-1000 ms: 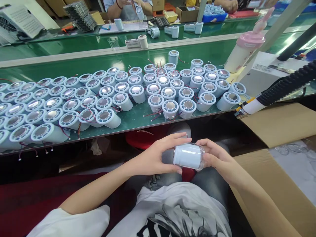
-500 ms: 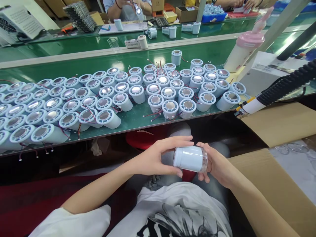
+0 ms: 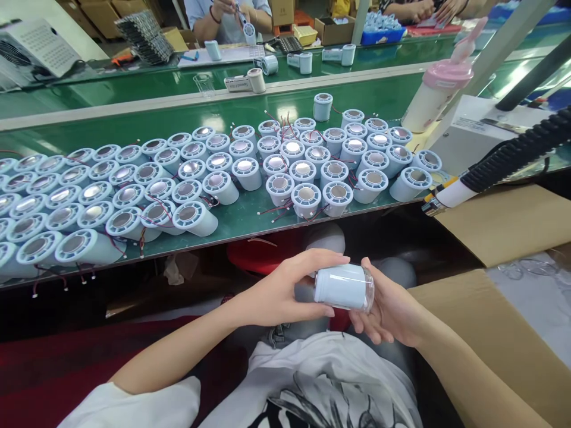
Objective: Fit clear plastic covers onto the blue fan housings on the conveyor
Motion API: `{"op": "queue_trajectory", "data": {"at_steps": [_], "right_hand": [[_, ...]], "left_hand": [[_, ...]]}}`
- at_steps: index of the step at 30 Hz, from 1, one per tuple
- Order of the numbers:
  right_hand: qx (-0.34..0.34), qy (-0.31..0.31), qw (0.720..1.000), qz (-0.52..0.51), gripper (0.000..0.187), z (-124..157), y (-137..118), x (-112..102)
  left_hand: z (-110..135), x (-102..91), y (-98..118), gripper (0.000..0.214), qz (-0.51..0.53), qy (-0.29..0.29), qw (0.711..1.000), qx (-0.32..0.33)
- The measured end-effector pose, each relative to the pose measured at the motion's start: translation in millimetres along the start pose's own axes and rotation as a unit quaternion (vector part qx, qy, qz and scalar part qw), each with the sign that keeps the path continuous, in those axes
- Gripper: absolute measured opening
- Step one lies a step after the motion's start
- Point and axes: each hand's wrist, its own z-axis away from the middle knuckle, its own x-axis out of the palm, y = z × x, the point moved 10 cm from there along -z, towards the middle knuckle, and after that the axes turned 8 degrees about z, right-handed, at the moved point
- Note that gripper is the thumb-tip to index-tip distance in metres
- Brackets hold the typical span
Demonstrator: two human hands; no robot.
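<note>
Over my lap I hold a pale blue cylinder (image 3: 341, 286) lying on its side, with a clear cap on its right end. My left hand (image 3: 285, 288) grips its left end between thumb and fingers. My right hand (image 3: 388, 309) lies flat against the capped end, fingers stretched out. On the green bench (image 3: 241, 220) in front stand many similar blue cylinders (image 3: 214, 172) with metal discs on top and thin red wires.
A black hose with a white nozzle (image 3: 450, 193) hangs over the bench at the right. An open cardboard box (image 3: 504, 333) is at my right side. A pink-lidded bottle (image 3: 439, 95) stands at the back right. Other people work across the far bench (image 3: 227, 15).
My right hand has opened from a grip round the capped end to a flat palm against it. The cylinder stays in my left hand, hardly moved.
</note>
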Motion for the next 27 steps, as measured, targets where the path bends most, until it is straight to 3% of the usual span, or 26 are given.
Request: {"op": "queue_trajectory", "data": {"at_steps": [2, 4, 6, 8, 9, 10, 11, 14, 16, 18, 24, 27], "right_hand": [[-0.103, 0.021, 0.993, 0.061, 0.081, 2, -13, -7], [-0.261, 0.086, 0.949, 0.156, 0.070, 16, -39, -17], [-0.417, 0.158, 0.845, 0.295, 0.066, 45, -64, -15], [-0.504, 0.194, 0.726, 0.426, 0.068, 69, -74, -1], [-0.516, 0.201, 0.691, 0.465, 0.067, 75, -75, 3], [-0.512, 0.205, 0.683, 0.478, 0.064, 76, -75, 4], [-0.495, 0.206, 0.706, 0.464, 0.060, 74, -74, 0], [-0.415, 0.172, 0.840, 0.305, 0.049, 57, -65, -18], [-0.369, 0.136, 0.897, 0.201, 0.042, 46, -56, -22], [-0.340, 0.134, 0.916, 0.165, 0.043, 42, -51, -25], [-0.295, 0.170, 0.920, 0.193, 0.042, 34, -43, -28], [-0.294, 0.152, 0.914, 0.232, 0.045, 26, -44, -26]], "left_hand": [[1, -0.2, -6, 0.065, 0.041, 0.012, 0.998, -0.047], [3, -0.2, -11, 0.063, 0.071, 0.020, 0.994, -0.084], [3, -0.3, -14, 0.062, 0.087, 0.024, 0.990, -0.105], [3, 0.4, -17, 0.061, 0.092, 0.020, 0.987, -0.128], [3, 1.1, -19, 0.061, 0.096, 0.016, 0.985, -0.140], [3, 1.9, -21, 0.063, 0.100, 0.011, 0.984, -0.149], [3, 2.4, -21, 0.066, 0.104, 0.006, 0.983, -0.149], [1, 3.0, -13, 0.075, 0.116, -0.012, 0.987, -0.115], [1, 4.6, -10, 0.076, 0.131, -0.029, 0.985, -0.106], [2, 7.1, -14, 0.076, 0.162, -0.042, 0.978, -0.122], [5, 20.6, -35, 0.081, 0.239, -0.047, 0.955, -0.170], [4, 7.8, -41, 0.072, 0.217, -0.035, 0.952, -0.214]]}}
